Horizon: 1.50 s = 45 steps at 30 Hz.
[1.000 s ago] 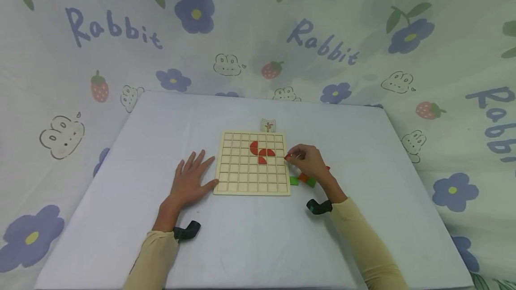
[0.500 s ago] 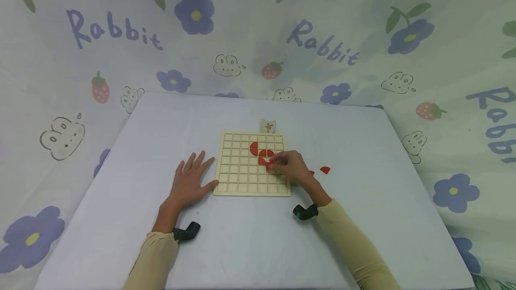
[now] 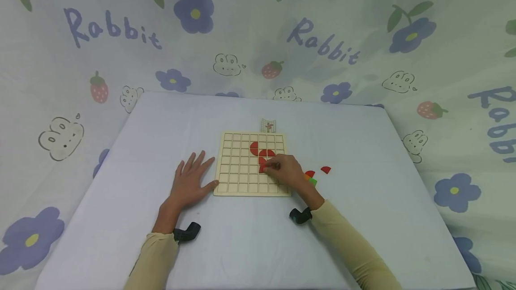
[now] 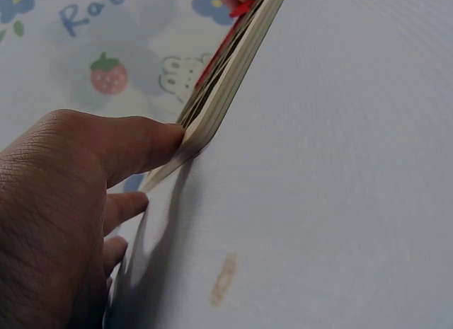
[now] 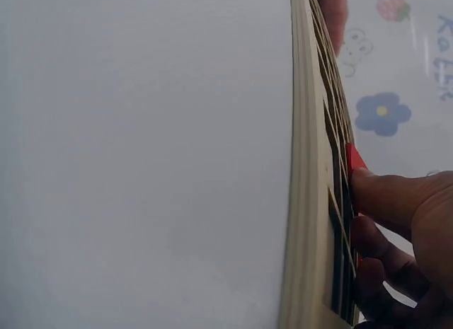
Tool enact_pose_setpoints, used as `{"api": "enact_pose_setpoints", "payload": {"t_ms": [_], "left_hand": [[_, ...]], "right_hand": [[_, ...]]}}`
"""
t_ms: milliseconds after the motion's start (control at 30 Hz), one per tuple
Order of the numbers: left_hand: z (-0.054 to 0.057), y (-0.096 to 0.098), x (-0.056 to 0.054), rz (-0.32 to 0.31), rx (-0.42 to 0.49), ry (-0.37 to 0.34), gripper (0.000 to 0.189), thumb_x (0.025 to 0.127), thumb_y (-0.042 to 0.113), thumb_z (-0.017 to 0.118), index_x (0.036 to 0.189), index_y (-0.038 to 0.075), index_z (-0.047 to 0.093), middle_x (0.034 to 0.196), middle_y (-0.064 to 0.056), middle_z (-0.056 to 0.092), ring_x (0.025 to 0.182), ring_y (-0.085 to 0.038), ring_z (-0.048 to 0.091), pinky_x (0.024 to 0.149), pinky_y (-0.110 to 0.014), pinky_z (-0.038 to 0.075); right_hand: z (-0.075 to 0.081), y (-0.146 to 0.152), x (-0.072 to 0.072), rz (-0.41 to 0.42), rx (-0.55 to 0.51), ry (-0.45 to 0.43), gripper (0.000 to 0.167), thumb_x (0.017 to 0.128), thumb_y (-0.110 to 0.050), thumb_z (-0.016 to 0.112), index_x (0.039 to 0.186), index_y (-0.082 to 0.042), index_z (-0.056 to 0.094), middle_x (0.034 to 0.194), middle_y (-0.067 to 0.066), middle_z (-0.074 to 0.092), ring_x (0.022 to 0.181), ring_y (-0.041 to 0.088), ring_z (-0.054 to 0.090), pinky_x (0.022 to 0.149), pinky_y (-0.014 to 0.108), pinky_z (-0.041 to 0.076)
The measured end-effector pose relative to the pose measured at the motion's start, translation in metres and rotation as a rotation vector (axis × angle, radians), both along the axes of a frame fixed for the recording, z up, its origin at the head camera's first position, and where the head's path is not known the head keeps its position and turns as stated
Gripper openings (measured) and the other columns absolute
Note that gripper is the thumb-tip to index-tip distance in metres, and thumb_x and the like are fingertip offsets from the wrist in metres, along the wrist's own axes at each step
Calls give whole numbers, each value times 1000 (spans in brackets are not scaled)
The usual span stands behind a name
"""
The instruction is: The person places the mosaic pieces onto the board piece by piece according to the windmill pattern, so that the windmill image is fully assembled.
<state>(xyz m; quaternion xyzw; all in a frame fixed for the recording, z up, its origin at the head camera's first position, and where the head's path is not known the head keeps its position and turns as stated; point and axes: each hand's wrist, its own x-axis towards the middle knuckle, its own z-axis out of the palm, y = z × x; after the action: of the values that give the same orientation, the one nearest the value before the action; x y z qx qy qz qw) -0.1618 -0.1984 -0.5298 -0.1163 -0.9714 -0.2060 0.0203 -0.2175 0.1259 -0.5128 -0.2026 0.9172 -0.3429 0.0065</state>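
A square wooden grid board (image 3: 235,169) lies on the white-covered table. My left hand (image 3: 187,182) rests beside its left edge, fingers spread, with the thumb touching the near left corner. In the left wrist view that thumb (image 4: 152,141) presses on the board's rim. Over the board's middle right, my right hand (image 3: 286,169) pinches a small red piece (image 3: 262,169) between thumb and fingertips, low over a cell. Red quarter-circle pieces (image 3: 254,148) sit in cells just above it. The right wrist view shows the pinched red piece (image 5: 355,158) tilted against the grid.
Right of the board lie two loose red pieces (image 3: 325,170), with a green piece (image 3: 312,181) and an orange one partly behind the right hand. A small pattern card (image 3: 268,125) with a pinwheel picture stands at the board's far edge. A printed curtain (image 3: 242,35) hangs behind.
My right hand has brought the red piece from the board's right side leftward onto the grid, below the other red pieces. The left hand has stayed in place.
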Motion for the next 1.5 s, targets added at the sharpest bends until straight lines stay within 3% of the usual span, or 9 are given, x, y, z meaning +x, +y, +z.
{"api": "enact_pose_setpoints", "payload": {"t_ms": [300,533,800,1000,1500], "left_hand": [[0,0,0,-2,-4,-1,77,88,55,61,152,17,40,161,-13,20,148,-34,6,114,-59,3],[2,0,0,-8,-4,-8,77,89,54,61,152,17,39,162,-13,19,148,-34,6,114,-58,2],[3,-2,0,-5,6,4,76,88,53,61,151,16,40,161,-14,21,148,-35,7,114,-60,4],[1,-1,0,-3,5,4,76,88,53,61,151,16,40,161,-14,21,148,-35,7,114,-59,4],[2,2,2,12,-3,-9,76,88,51,62,151,16,41,161,-14,21,148,-35,7,114,-59,3]], "right_hand": [[12,-10,2,68,122,81,20,86,-28,78,104,-19,79,86,-9,67,75,8,57,58,26,46],[17,-14,3,82,247,72,9,85,-29,78,93,-25,80,87,-12,61,76,6,54,60,26,46],[18,-15,-2,80,208,56,11,85,-28,79,94,-21,79,89,-14,69,81,6,58,66,26,49],[19,-7,-2,33,136,-11,16,84,-23,79,100,-18,76,82,-11,64,71,9,56,59,28,47],[12,56,2,-108,76,-21,21,87,-17,75,107,-11,73,83,-4,64,62,13,52,50,30,44]]}}
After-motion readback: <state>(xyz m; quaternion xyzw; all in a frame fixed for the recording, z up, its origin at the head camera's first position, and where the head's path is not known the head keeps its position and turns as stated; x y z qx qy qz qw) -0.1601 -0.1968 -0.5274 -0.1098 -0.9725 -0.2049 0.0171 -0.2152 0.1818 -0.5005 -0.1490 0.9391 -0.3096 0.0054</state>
